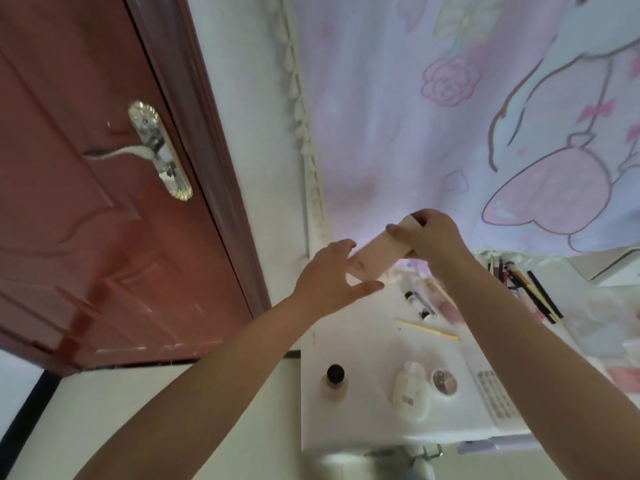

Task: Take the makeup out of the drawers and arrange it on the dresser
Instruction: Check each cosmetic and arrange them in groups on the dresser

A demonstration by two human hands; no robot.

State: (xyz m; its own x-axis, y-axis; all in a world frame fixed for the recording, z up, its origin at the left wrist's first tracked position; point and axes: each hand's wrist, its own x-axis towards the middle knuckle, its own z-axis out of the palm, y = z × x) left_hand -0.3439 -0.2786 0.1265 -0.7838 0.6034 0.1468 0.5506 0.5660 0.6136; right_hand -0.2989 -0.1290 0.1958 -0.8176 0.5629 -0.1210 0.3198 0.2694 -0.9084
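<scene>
Both hands [377, 258] raised, outstretched

A reddish-brown door [86, 202] with a metal lever handle [152, 150] occupied nine to eleven o'clock; a pastel cartoon-print curtain [450, 98] hung from twelve to two o'clock.

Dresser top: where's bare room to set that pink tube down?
Freest patch on the dresser top: left half, between the left edge, the black-capped bottle and the yellow stick. Another bare strip lies along the front edge. Crowded: the pencils at back right. The right hand grips the pink tube; the left hand touches its end.
</scene>
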